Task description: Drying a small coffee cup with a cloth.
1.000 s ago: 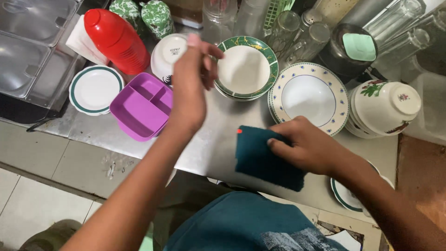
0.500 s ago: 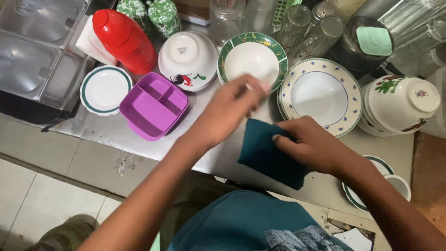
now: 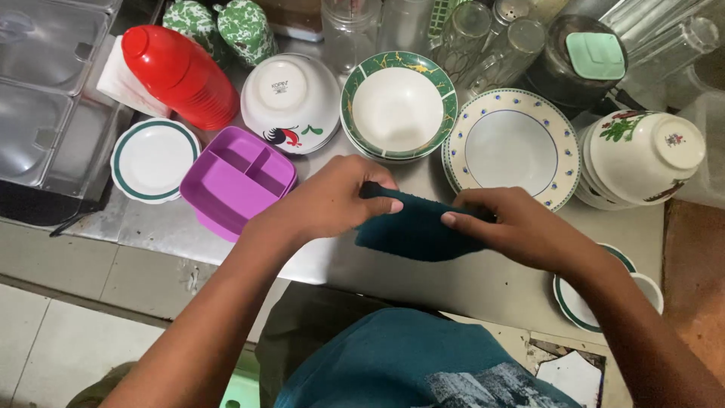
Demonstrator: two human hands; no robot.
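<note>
Teal cloth (image 3: 419, 230) now pinched by both: left hand (image 3: 332, 200) came off the dishes, right hand (image 3: 521, 227) clamped | folding underway over steel surface (image 3: 468, 279)

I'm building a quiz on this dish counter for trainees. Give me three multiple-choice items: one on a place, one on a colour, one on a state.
1. Where is the purple divided tray?
A. right of the red container
B. below the upturned rooster bowl
C. on the floor

2. What colour is the cloth?
A. dark teal
B. yellow
C. white

3. How is the cloth held?
A. by both hands
B. by one hand
C. lying untouched

Answers:
1 B: the rooster bowl sits just above it.
2 A: it is dark teal.
3 A: the left hand and right hand both grip it.
</note>
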